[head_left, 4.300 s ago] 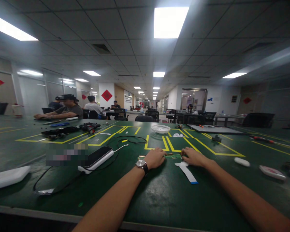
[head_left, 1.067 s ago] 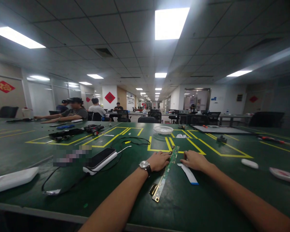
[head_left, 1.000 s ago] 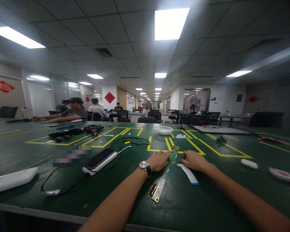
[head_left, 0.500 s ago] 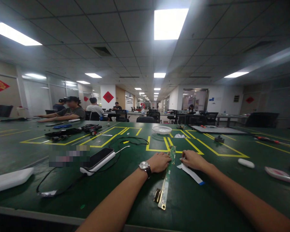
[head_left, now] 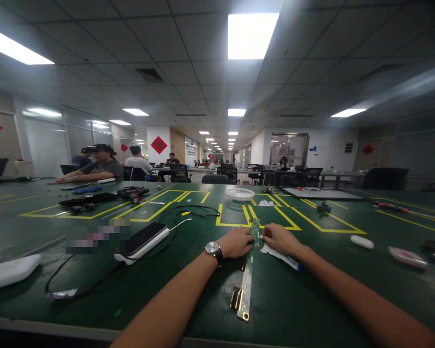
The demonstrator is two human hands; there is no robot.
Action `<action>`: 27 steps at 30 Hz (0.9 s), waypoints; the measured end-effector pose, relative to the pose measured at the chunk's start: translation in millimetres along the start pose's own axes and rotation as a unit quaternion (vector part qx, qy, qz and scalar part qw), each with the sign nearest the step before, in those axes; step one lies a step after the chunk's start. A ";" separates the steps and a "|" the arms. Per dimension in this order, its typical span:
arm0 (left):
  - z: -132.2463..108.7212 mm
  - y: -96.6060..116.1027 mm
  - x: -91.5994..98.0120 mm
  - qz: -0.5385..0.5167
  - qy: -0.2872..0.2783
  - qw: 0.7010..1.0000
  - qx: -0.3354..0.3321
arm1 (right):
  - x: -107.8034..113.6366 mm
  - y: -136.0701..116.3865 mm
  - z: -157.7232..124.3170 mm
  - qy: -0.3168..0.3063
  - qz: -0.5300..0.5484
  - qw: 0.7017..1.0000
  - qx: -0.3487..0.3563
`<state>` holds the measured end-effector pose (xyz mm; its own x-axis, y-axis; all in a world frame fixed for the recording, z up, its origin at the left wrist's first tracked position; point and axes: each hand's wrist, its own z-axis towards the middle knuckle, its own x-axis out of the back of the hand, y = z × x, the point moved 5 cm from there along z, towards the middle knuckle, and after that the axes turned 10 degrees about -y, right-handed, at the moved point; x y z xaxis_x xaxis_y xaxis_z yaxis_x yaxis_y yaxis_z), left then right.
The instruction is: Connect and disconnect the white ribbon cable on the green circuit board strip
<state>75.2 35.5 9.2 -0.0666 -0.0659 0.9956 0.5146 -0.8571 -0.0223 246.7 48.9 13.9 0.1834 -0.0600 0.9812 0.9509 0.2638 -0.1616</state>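
Note:
A long, narrow green circuit board (head_left: 248,278) lies on the table, pointing away from me, with a gold-coloured flap near its close end. My left hand (head_left: 235,242), with a watch on its wrist, grips the board's left edge near the far end; its fingertips rest on the edge. Just right of the board, my right hand (head_left: 280,239) is closed in a pinch at the end of a white flat ribbon cable (head_left: 281,257). The cable's blue-tipped end trails toward me under the wrist. My fingers hide the pinched end.
To the left are a phone (head_left: 146,238) on a white power bank, a black cable (head_left: 199,208) and dark tools (head_left: 90,200). A white basket (head_left: 239,195) and crumpled paper (head_left: 267,203) stand beyond my hands. At right lie a white case (head_left: 361,242) and a pinkish object (head_left: 408,257).
My right hand has come closer to the board with the ribbon cable. The left hand stays at the board's edge, its fingers slightly shifted. The whole view has drifted a little.

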 end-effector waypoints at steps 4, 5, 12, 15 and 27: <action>-0.3 1.5 0.8 -0.002 -0.003 1.000 0.003 | 2.7 -6.6 -2.1 -0.006 -0.011 1.000 -0.014; -0.3 1.6 0.7 -0.002 -0.004 1.000 0.004 | 2.4 -6.3 -1.5 -0.006 -0.012 1.000 -0.010; -0.1 2.2 -0.5 -0.009 -0.014 1.000 0.014 | -3.0 -0.6 3.7 0.005 -0.001 0.999 0.051; 1.4 1.9 -3.6 -0.031 -0.020 0.999 0.027 | -1.7 -2.8 2.7 0.008 0.012 0.998 0.061; 3.7 -4.2 -10.9 -0.066 -0.032 0.997 0.040 | 0.7 0.2 5.8 0.004 0.064 0.994 0.094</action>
<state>76.9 41.7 -1.3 -0.0843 0.0797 0.9932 0.5716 -0.8126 0.1138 245.6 54.5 15.1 0.3018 -0.0224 0.9531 0.8568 0.4447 -0.2609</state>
